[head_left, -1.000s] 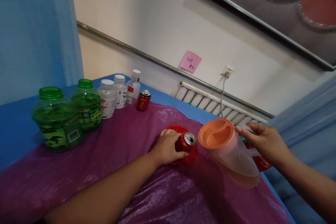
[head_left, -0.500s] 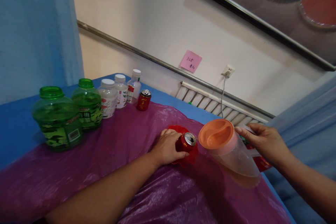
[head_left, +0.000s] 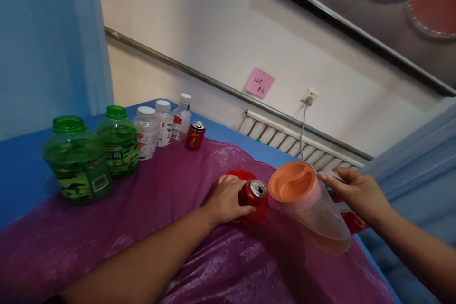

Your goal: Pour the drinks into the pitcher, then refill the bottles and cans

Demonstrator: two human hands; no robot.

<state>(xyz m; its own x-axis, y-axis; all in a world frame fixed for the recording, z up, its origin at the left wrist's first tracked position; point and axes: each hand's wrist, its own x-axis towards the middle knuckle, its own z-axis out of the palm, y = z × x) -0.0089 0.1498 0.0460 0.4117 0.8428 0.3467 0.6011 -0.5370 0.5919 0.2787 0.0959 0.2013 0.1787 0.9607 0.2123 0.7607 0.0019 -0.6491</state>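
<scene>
My left hand (head_left: 228,198) is wrapped round a red drink can (head_left: 252,194), whose silver top has an open mouth. The can stands over a red scalloped dish (head_left: 261,213). By its handle, my right hand (head_left: 359,194) grips a clear plastic pitcher (head_left: 317,218) with an orange lid (head_left: 292,181). The pitcher is tilted toward the can, its lid close to the can's opening. Pale brownish liquid lies low in the pitcher. Whether a stream runs between the two is too small to tell.
At the left stand two green jars (head_left: 76,166) (head_left: 117,145), two white-capped bottles (head_left: 147,135) (head_left: 164,126), a clear bottle (head_left: 182,118) and another red can (head_left: 195,136). Purple plastic sheeting (head_left: 149,209) covers the blue table. Red items (head_left: 356,223) sit partly hidden behind the pitcher. A radiator (head_left: 281,135) runs along the wall.
The pitcher in my right hand has shifted very slightly left, toward the can. My left hand and the can have stayed in place.
</scene>
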